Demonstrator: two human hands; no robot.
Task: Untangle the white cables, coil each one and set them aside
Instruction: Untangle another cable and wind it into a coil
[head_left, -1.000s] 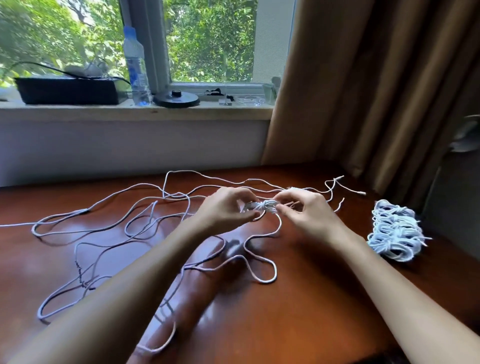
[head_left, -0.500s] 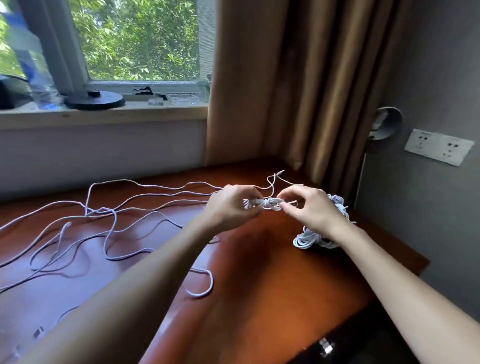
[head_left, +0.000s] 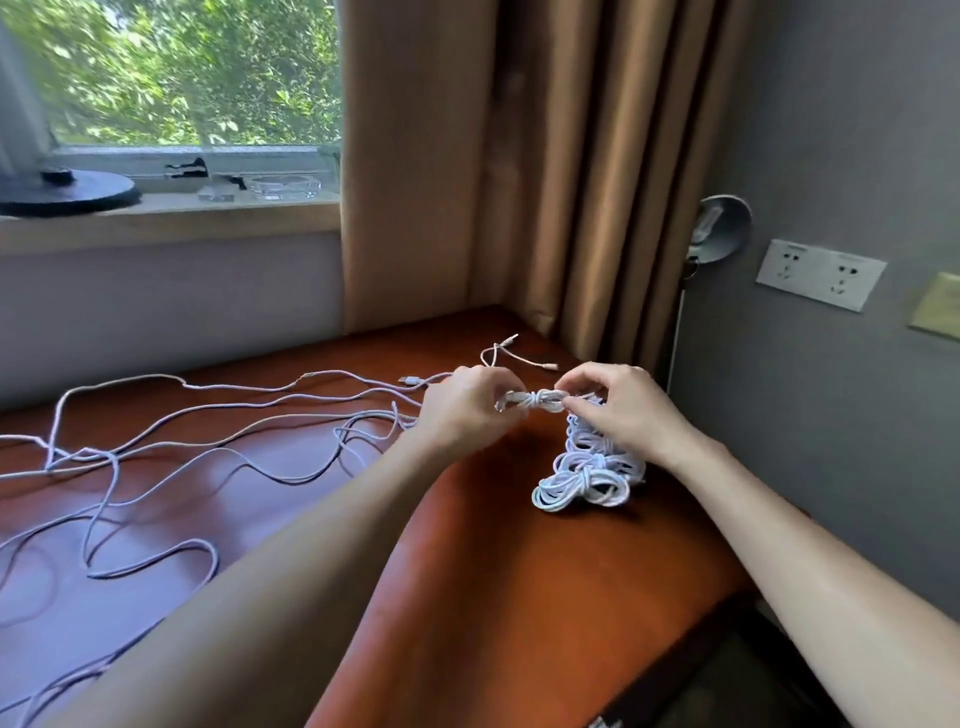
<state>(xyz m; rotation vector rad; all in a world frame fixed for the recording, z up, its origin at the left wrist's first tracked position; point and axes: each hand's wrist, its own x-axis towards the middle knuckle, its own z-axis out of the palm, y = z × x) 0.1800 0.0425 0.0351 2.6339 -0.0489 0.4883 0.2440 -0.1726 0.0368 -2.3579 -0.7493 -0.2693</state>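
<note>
A small coiled white cable, wrapped tight round its middle, hangs in the air between my hands. My left hand grips its left end and my right hand pinches its right end. Directly below my right hand a pile of coiled white cables lies on the brown table near its right edge. Loose tangled white cables spread over the table's left half, with plug ends lying behind my hands.
A tan curtain hangs behind the table's far right corner. The grey wall on the right carries a socket plate and a round lamp. A black disc and a glass dish sit on the windowsill.
My view has swung to the right. Both hands have carried the small coil rightward until it hangs over the pile of coiled cables.
</note>
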